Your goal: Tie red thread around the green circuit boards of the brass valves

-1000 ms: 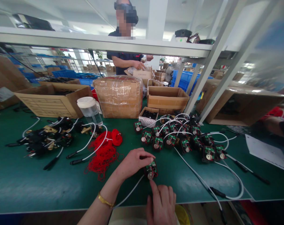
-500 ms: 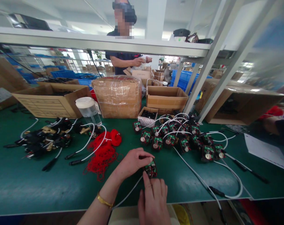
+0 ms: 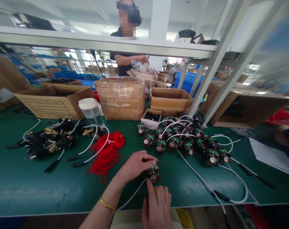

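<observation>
A small black unit with a green circuit board (image 3: 154, 173) and a white cable (image 3: 133, 197) lies on the green table below the middle of the view. My left hand (image 3: 138, 163) grips its upper left side between thumb and fingers. From below, my right hand (image 3: 157, 203) reaches up with the index fingertip at the unit's lower left edge, where the cable comes out. The other right fingers are curled, and nothing shows in them. Similar units (image 3: 174, 142) stand in a group behind, and tangled red bands (image 3: 103, 162) lie to the left.
Black and brass parts with cables (image 3: 49, 140) lie at the left. Behind are a clear jar (image 3: 92, 113), a taped carton (image 3: 120, 100) and a small box of black parts (image 3: 151, 119). White paper (image 3: 273, 154) lies right. Across the shelf, a person handles a plastic bag.
My right index finger has shifted slightly down, off the face of the board. The left hand keeps its hold. Across the shelf, the person's hands have moved lower over the bag.
</observation>
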